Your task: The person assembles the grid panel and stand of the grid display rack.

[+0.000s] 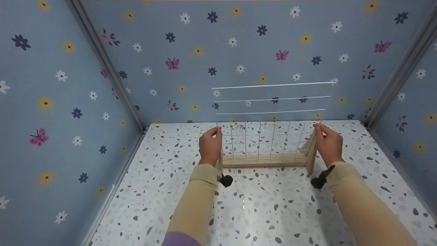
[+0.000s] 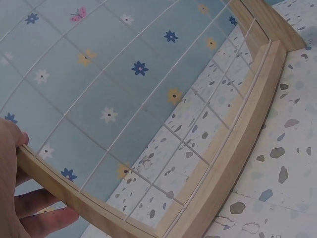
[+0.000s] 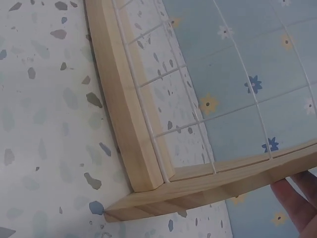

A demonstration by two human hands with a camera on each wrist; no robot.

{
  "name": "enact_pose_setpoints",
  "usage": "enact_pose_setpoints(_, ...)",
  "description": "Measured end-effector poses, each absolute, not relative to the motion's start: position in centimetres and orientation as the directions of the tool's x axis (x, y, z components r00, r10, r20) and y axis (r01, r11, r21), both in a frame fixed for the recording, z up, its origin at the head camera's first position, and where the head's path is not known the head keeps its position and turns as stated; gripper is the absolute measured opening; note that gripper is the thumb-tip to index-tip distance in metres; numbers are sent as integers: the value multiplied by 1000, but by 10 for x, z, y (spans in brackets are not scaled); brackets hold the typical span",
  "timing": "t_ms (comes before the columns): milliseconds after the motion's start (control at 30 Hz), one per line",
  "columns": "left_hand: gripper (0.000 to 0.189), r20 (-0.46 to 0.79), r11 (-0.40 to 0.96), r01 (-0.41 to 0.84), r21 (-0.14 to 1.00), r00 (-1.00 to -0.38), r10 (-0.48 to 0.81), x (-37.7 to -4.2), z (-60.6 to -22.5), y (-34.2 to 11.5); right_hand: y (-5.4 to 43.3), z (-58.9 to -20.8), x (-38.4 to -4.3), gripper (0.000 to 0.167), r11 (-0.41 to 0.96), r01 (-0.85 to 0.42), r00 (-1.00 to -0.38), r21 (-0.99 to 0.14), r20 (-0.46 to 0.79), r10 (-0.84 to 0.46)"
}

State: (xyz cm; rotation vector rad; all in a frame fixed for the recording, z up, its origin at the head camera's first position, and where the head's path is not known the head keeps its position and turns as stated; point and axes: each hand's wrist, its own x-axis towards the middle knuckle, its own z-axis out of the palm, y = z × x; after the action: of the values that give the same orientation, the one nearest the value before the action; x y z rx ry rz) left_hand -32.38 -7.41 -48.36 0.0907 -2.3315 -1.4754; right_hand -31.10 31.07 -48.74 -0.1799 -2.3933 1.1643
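Note:
A white wire grid panel stands upright in a wooden stand on the speckled surface. The stand has a low crossbar and a tapered side piece at either end. My left hand pinches the left side piece near its top, thumb on the inner edge and fingers under the outer face. At the other end, my right hand pinches the right side piece close to the grid's edge; its thumb is hidden in the right wrist view. The grid's upper wires rise above both hands.
White terrazzo-patterned flooring spreads around the stand. Blue walls with flowers and butterflies rise behind and on both sides, with grey metal posts at the corners. A small black device is strapped at each wrist.

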Motion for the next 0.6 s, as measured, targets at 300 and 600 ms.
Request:
enact_pose_setpoints(300,42,164,475,75,877,-975,-148,-318,-481,-88,322,-463,-303,68,560,-56,-978,-826,159,137)
enact_pose_setpoints(600,64,196,599,80,797,-972,-132,-298,-466,-88,314,-435,-278,85,689,-59,-954,-723,243,173)
